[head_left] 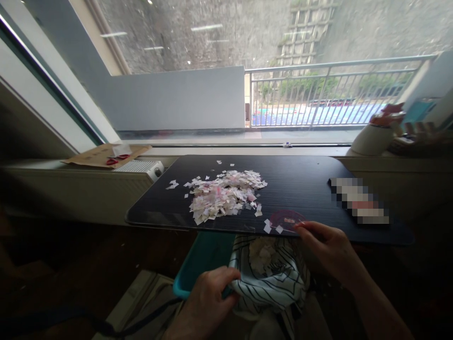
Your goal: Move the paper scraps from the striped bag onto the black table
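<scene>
On a dark tabletop (297, 184) lies a heap of small white and pinkish paper pieces (222, 196), with a few strays around it. My right hand (331, 248) pinches the near rim of a thin, see-through pink round piece (279, 218), like a shallow dish or lid, at the table's front edge. Small white paper squares lie just left of it. Below the edge, my left hand (214, 293) is closed on the rim of a white cloth bag (272, 288) with black stripes. Pale paper pieces (264, 252) show inside its open mouth.
A teal tub (187, 278) stands under the table, left of the bag. Brown cardboard (92, 155) with red-handled scissors (118, 159) rests on the left radiator (139, 167). A blurred-out flat object lies at the table's right; a white pot (371, 138) stands on the sill.
</scene>
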A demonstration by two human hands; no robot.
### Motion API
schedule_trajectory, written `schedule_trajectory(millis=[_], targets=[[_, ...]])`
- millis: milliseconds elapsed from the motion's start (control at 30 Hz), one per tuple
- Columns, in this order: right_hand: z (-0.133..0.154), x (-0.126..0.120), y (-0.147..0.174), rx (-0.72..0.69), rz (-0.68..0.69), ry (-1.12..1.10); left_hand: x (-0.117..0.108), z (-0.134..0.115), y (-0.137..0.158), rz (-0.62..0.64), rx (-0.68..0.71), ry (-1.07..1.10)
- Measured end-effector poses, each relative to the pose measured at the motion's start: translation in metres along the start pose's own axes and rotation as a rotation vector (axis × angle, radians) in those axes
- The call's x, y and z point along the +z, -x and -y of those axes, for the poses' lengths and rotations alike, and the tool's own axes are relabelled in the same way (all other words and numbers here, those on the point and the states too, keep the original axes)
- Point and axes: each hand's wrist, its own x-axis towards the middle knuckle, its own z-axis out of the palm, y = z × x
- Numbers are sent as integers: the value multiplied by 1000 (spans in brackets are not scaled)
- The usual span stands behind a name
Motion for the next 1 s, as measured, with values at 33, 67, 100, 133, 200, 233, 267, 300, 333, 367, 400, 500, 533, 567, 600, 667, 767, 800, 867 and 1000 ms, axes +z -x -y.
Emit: schedule_trajectory(millis=[33, 67, 100, 133, 200, 233, 267, 300, 333, 367, 400, 500, 533, 567, 600, 667, 767, 800, 867, 1000], targets=[[-1, 1, -3, -8, -4, -10, 0, 0, 0, 4, -1, 6], [-2, 2, -5, -17, 2, -15, -1, 0, 0, 6, -2, 12], [-2, 2, -6, -26, 22, -13, -2, -1, 1, 7, -5, 16], [-2, 2, -6, -30, 45, -4, -2, 0, 1, 7, -7, 20], [1, -2, -3, -20, 63, 20, -3, 0, 2, 3, -6, 27], [2, -4, 0, -9, 58, 23, -3, 0, 2, 4, -5, 30], [3, -7, 3, 4, 40, 16, -3, 0, 2, 5, -5, 32], [4, -10, 6, 18, 6, 2, -3, 1, 2, 6, -4, 32], [3, -12, 9, 32, -29, -12, -2, 1, 2, 7, -4, 31], [3, -14, 11, 42, -52, -21, -2, 1, 1, 9, -5, 29], [2, -16, 12, 49, -57, -23, -1, 0, 1, 12, -6, 26], [-1, -17, 15, 48, -3, -22, -1, 0, 1, 20, -7, 21], [-1, -15, 15, 45, 16, -31, -1, 0, 1, 21, -7, 18], [-1, -13, 14, 43, 21, -43, 0, 0, 1, 19, -7, 16], [-1, -11, 12, 40, 10, -54, 0, 0, 2, 17, -7, 13], [-1, -5, 8, 29, -9, -64, 0, 1, 2, 19, -6, 14], [0, 0, 2, 1, 40, -36, 0, 2, 2, 14, -9, 22], [0, 0, 2, -7, 78, -17, 0, 2, 3, 11, -9, 26], [1, -1, 2, -14, 134, 20, -1, 1, 3, 7, -9, 33], [5, 3, -4, -23, 89, 25, -2, -1, 3, 14, -15, 38]])
